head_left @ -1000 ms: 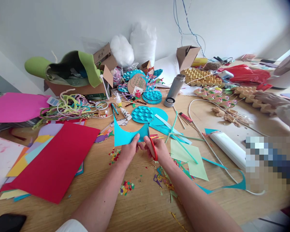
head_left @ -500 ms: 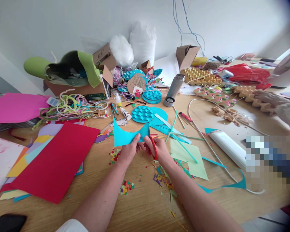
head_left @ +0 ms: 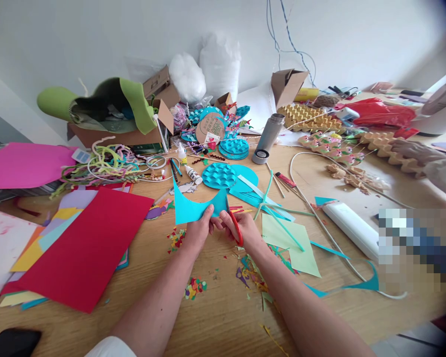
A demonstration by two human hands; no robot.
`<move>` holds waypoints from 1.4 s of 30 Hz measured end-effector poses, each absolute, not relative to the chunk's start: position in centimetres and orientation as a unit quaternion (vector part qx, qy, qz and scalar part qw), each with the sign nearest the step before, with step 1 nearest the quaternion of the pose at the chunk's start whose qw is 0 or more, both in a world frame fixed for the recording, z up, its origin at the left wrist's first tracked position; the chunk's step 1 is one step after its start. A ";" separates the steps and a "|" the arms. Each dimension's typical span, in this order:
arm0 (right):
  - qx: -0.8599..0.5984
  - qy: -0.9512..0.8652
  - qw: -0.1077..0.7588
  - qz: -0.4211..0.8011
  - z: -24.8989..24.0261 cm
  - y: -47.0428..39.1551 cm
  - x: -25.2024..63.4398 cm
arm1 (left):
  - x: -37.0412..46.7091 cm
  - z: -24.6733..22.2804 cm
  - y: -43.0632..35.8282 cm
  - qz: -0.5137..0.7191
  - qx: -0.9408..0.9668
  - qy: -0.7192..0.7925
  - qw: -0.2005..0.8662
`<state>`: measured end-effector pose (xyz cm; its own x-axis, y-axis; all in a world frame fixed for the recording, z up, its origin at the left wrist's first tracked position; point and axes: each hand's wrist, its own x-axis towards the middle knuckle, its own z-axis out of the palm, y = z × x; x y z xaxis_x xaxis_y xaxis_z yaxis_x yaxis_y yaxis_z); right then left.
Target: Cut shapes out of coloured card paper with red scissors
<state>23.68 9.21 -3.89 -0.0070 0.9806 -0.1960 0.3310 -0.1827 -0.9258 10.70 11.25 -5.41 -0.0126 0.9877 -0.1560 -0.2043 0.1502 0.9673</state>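
In my left hand, a sheet of blue paper with a deep curved notch in its upper edge is pinched between thumb and fingers. My right hand grips red-handled scissors, whose dark blades point up and away along the paper's right edge. Both hands are close together above the table. Just beyond them lie a blue wavy disc and flat blue paper pieces. Small colourful paper scraps are scattered on the wood below my wrists.
Coloured sheets, a red one on top, lie at left. A grey bottle stands behind. Pale green paper, a white cable and a white power strip lie right. Another person's hand touches egg-carton material at far right.
The scissors have turned slightly and their blades now show more clearly at the paper's right edge. The blue paper has shifted a little left; both hands keep their hold.
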 end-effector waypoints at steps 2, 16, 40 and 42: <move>-0.619 -0.533 0.343 0.464 -3.9 9.2 23.7 | 10.7 -5.3 11.3 0.516 0.400 0.496 0.573; -0.609 -0.547 0.344 0.460 -3.5 9.1 23.6 | 10.5 -6.3 11.4 0.498 0.434 0.530 0.532; -0.580 -0.538 0.378 0.481 -3.8 9.4 24.1 | 10.3 -7.1 11.2 0.475 0.463 0.520 0.537; -0.590 -0.528 0.377 0.481 -3.9 9.4 24.1 | 10.3 -7.0 11.2 0.475 0.465 0.512 0.544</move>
